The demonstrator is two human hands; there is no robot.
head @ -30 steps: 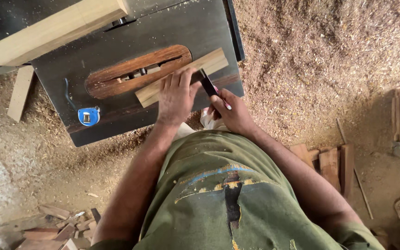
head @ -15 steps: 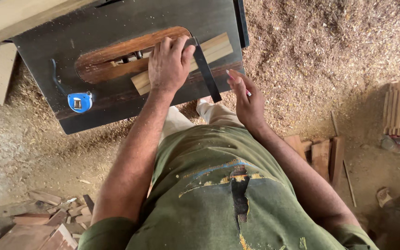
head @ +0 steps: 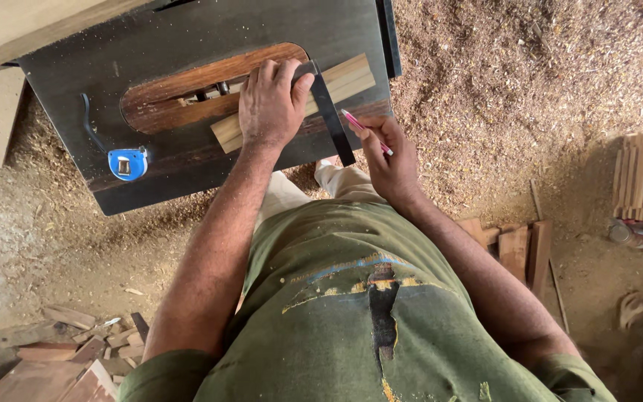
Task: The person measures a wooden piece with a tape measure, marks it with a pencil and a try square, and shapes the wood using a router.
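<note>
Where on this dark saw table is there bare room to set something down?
Bare room: the table's far strip above the wooden insert, and the left corner beyond the blue tape measure. Crowded: around the left hand, wood strip, square and right hand.

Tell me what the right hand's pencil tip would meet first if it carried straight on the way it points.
Probably the black square lying across the wood strip: the pencil in the right hand points up-left at its blade. Depth is unclear, so it may land on the dark tabletop beside it.
</note>
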